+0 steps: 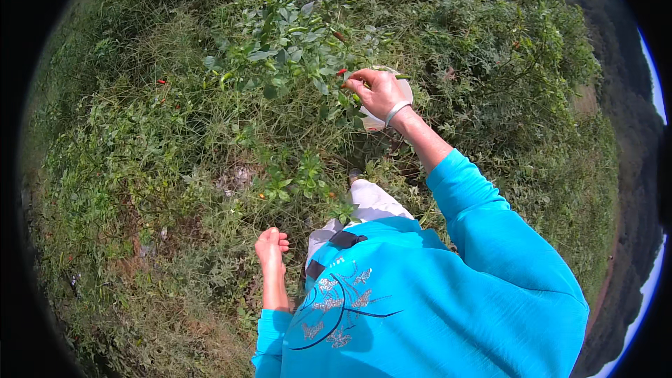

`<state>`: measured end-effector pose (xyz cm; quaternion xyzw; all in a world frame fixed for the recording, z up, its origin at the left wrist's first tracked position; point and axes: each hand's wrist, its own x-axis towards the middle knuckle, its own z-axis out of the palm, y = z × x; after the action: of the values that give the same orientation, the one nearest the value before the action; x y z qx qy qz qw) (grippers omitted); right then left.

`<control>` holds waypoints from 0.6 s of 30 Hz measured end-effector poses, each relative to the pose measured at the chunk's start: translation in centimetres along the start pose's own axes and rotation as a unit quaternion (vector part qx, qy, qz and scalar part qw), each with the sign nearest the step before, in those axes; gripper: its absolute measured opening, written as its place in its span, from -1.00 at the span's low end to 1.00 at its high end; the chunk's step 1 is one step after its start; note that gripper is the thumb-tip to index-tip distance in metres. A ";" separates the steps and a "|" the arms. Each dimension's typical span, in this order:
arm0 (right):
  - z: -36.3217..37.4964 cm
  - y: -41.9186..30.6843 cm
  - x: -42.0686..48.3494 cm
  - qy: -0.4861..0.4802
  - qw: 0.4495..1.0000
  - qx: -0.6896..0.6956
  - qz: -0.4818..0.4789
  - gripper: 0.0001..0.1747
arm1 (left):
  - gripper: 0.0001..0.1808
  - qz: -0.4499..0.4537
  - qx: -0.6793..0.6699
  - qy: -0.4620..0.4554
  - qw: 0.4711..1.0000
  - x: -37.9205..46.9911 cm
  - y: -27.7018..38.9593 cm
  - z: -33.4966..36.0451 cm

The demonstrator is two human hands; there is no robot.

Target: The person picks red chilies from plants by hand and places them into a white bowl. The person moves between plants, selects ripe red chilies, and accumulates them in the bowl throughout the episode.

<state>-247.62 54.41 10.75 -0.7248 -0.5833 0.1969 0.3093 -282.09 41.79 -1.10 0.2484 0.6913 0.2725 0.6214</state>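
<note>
My right hand (380, 93), with a white band at the wrist, is at the right side of a chili plant (286, 47). Its thumb and fingers pinch together on a small orange-red chili pepper (344, 85), and a bit of green shows under the fingers. A red chili (342, 72) is just above the fingertips. Partly hidden beneath this hand is a white plastic container (406, 90); a green chili (402, 76) crosses its rim. My left hand (271, 245) hangs low beside my body with curled fingers, and its palm is hidden.
Dense weeds and grass (184, 131) surround me. A smaller leafy plant (299, 181) grows before my legs, near my shoe (355, 174). Another red chili (161, 82) shows at the left, and a dark reddish one (338, 36) hangs on the upper plant.
</note>
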 end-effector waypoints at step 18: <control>1.0 11.7 2.0 -0.127 0.976 0.170 0.047 -0.72 | -0.80 0.106 0.168 -0.199 0.960 7.3 17.0 24.8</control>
<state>-239.35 55.09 2.25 -0.6574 -0.5408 0.3978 0.3421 -258.08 60.89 3.32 0.4706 0.5590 0.1614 0.6634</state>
